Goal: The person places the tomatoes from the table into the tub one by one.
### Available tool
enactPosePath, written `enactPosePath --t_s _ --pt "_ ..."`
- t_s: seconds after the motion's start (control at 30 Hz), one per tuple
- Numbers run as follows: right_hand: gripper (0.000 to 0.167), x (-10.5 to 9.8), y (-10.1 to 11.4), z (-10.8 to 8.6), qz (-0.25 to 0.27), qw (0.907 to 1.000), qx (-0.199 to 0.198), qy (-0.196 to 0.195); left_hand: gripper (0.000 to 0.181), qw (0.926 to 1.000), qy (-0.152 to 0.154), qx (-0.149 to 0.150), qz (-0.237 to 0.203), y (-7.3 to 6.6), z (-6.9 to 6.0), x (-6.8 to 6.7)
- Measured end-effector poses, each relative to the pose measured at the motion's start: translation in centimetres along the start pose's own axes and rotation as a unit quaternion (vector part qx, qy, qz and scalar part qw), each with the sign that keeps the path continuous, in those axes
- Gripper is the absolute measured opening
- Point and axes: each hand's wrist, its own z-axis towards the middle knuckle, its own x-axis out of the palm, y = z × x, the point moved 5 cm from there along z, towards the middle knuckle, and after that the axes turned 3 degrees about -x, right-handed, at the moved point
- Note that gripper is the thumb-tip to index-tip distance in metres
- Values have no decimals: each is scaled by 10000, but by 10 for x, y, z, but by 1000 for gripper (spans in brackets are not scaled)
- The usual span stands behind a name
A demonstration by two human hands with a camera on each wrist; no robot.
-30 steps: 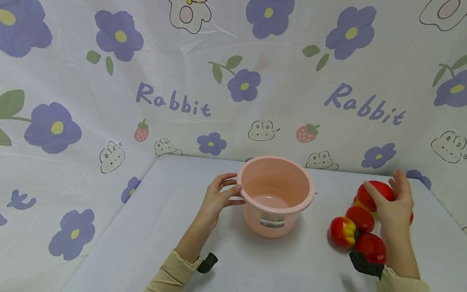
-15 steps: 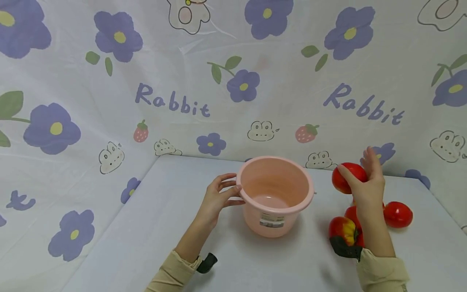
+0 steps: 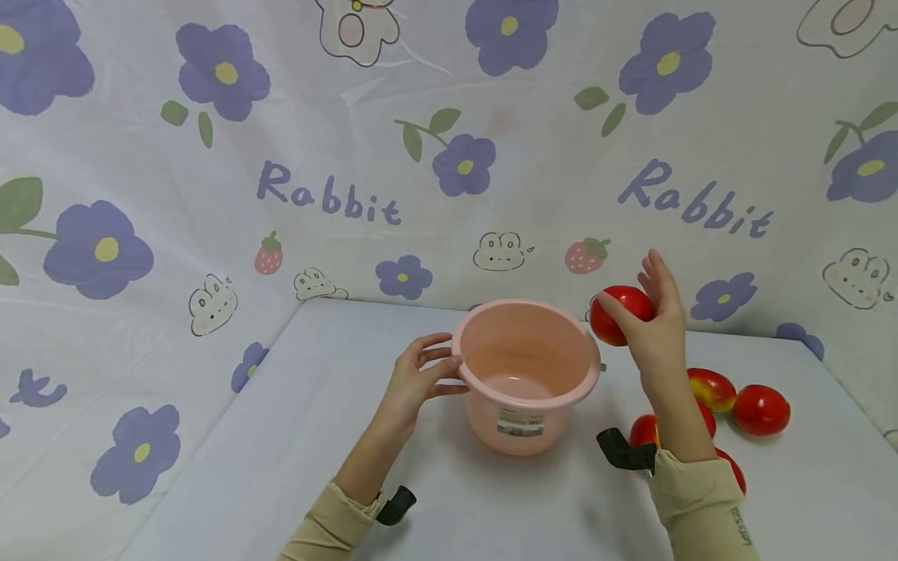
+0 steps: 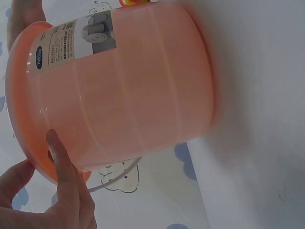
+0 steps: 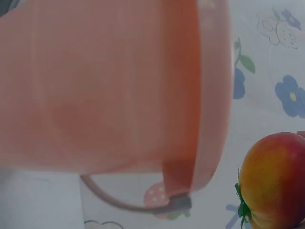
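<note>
Head view: the left hand (image 3: 419, 380) pinched the pink bucket (image 3: 482, 417) at its rim (image 3: 526, 403). The right hand (image 3: 657, 323), partly curled, held a red fruit (image 3: 629, 299) aloft beside it.

Holds both forearms (image 3: 377, 452) forward, pinching with the left hand (image 3: 417, 377) and gripping with the raised right hand (image 3: 658, 333).

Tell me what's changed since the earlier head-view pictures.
The right hand has carried the red fruit it holds up and leftward, away from the other fruits, to near the right side of the pink bucket. Nothing has been let go. The left hand still holds the bucket's rim, and the bucket has stayed put.
</note>
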Motion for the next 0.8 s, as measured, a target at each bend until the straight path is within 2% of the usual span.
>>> enactPosePath --t_s 0.8 --pt "86 59 48 1 461 9945 -742 580 49 9999 -30 -54 113 1 0 0"
